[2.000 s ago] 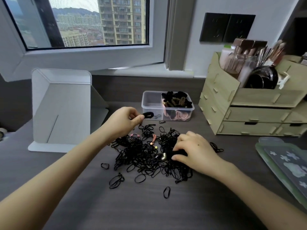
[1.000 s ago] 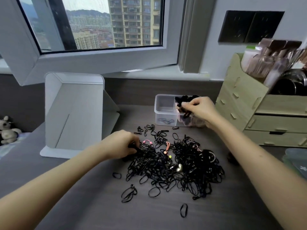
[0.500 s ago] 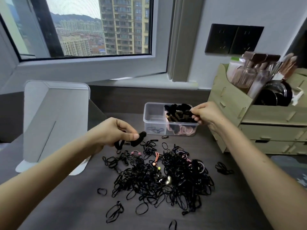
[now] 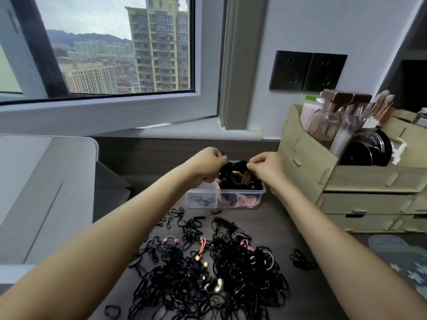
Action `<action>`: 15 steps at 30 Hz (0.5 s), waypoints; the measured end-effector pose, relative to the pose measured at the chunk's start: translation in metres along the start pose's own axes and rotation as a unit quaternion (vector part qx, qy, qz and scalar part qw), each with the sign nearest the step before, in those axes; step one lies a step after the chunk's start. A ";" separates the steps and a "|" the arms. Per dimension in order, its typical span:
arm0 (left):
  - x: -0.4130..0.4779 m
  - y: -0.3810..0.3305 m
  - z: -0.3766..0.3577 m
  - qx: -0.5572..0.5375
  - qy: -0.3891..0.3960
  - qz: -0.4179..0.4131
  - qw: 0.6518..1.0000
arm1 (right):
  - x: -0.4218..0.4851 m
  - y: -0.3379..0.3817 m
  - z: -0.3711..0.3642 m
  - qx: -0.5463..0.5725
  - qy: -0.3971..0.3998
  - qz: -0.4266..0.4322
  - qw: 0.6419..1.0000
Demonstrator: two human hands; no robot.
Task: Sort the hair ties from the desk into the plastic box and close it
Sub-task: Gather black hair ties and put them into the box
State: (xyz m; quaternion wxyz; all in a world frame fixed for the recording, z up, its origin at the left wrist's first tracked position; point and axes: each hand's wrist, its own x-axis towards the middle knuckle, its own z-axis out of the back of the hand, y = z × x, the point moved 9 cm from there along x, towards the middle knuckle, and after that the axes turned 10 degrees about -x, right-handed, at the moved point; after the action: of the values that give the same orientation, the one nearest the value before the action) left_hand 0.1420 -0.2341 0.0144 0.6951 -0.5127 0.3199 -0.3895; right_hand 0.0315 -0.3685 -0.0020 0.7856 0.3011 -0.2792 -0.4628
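A clear plastic box [image 4: 240, 203] stands open on the dark desk, its right compartment heaped with thick black, tan and pink hair ties [image 4: 240, 179]. A few thin ties lie in its left compartment. Both hands hover over the box. My left hand [image 4: 208, 166] grips a thick black tie above the divider. My right hand [image 4: 265, 167] has curled fingers at the top of the heap, pinching a black tie. A large tangle of thin black hair ties [image 4: 208, 273], with a few pink and orange ones, covers the desk in front.
A wooden organizer [image 4: 346, 181] with drawers, brushes and cosmetics stands right of the box. A white folded stand [image 4: 46, 192] is at the left. A green patterned lid [image 4: 406, 262] lies at the right edge. Behind is a window sill.
My left hand rose from the pile with a thick black tie and reached the box, meeting my right hand there. The view shifted closer to the box.
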 end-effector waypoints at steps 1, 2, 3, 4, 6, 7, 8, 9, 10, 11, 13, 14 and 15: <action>0.009 -0.002 -0.007 0.004 0.010 0.003 1.000 | 0.002 0.000 -0.001 -0.017 0.002 0.006 1.000; 0.017 -0.004 -0.013 0.005 0.018 0.006 1.000 | 0.003 0.000 -0.001 -0.029 0.005 0.012 0.999; 0.024 -0.005 -0.018 0.003 0.024 0.010 1.000 | 0.004 0.000 0.000 -0.035 0.006 0.020 0.999; 0.030 -0.005 -0.021 0.000 0.028 0.014 0.999 | 0.007 0.000 0.001 -0.039 0.007 0.030 0.999; 0.037 -0.003 -0.022 -0.007 0.027 0.020 0.999 | 0.009 0.002 0.001 -0.050 0.014 0.054 0.997; 0.040 -0.001 -0.020 -0.005 0.020 0.022 1.000 | 0.009 0.003 0.000 -0.055 0.021 0.065 0.996; 0.042 0.002 -0.017 0.002 0.009 0.023 1.000 | 0.009 0.004 -0.002 -0.062 0.030 0.075 0.995; 0.044 0.004 -0.014 0.013 -0.003 0.023 1.000 | 0.008 0.005 -0.004 -0.071 0.035 0.083 0.993; 0.045 0.006 -0.011 0.026 -0.012 0.022 0.999 | 0.008 0.005 -0.005 -0.080 0.034 0.089 0.992; 0.046 0.007 -0.009 0.040 -0.018 0.021 0.999 | 0.007 0.006 -0.004 -0.085 0.025 0.095 0.992; 0.048 0.006 -0.010 0.068 -0.019 0.018 0.997 | 0.006 0.008 0.000 -0.078 0.006 0.107 0.991; 0.048 0.004 -0.011 0.082 -0.018 0.015 0.996 | 0.004 0.010 0.001 -0.064 0.005 0.114 0.991; 0.048 0.002 -0.013 0.092 -0.015 0.010 0.996 | 0.002 0.012 0.001 -0.042 0.015 0.121 0.992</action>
State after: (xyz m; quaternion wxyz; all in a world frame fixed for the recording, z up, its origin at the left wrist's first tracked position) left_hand 0.1547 -0.2815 0.0067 0.7482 -0.4485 0.2775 -0.4025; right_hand 0.0387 -0.3657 0.0080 0.8519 0.2387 -0.2820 -0.3711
